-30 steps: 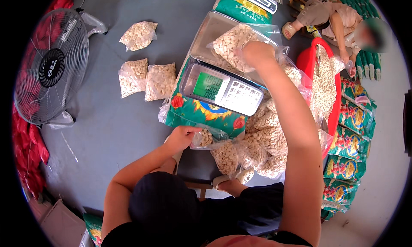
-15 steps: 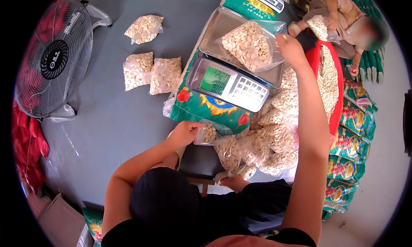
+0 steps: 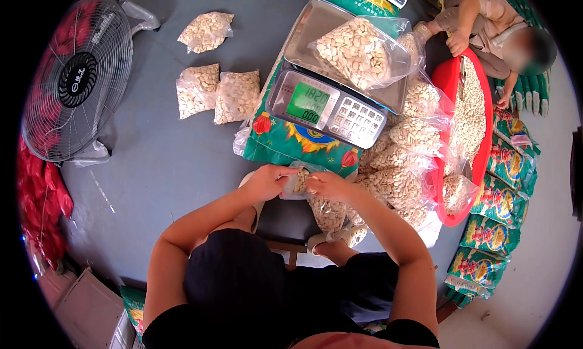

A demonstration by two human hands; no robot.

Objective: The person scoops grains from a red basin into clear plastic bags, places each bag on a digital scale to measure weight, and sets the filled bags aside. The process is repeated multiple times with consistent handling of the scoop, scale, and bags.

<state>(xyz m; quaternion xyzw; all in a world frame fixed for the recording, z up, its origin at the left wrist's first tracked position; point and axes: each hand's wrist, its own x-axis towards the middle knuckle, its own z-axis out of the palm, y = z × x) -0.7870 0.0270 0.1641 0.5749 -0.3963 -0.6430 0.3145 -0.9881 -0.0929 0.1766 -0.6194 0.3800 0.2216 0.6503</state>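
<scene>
The left hand [image 3: 268, 180] pinches the left edge of a small transparent plastic bag of pale flat seeds [image 3: 298, 184]; the right hand [image 3: 328, 185] touches its right side, grip unclear. Step in hand, apparently: adjusting this bag's contents; the next move calls for steadied film and precise fingertips. Beyond the hands, a silver digital scale [image 3: 333, 113] bears a larger clear seed-filled bag [image 3: 354, 51]; rightward stands a red plastic tub [image 3: 444, 85].

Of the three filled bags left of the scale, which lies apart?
The uppermost bag in the picture; the other two lie side by side below it.
</scene>
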